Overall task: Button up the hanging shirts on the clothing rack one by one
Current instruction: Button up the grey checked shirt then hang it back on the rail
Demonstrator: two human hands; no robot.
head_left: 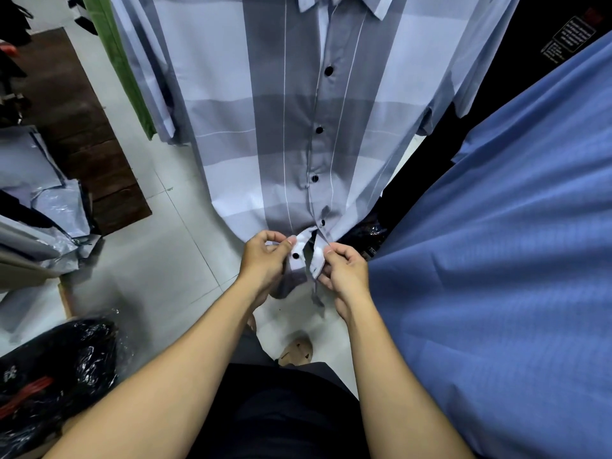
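A grey and pale-blue checked shirt (284, 127) hangs in front of me, its front closed by several black buttons down the placket. At the hem the two edges are still apart. My left hand (265, 260) pinches the left edge beside the lowest black button (295, 256). My right hand (344, 270) pinches the right placket edge (318, 256) with its buttonhole, a small gap away from the button.
A plain blue shirt (496, 260) hangs close on the right, with a black garment (516, 61) behind it. A green garment (122, 61) hangs at the left. Plastic-wrapped clothes (49, 200) and a black bag (59, 359) lie left on the tiled floor (165, 246).
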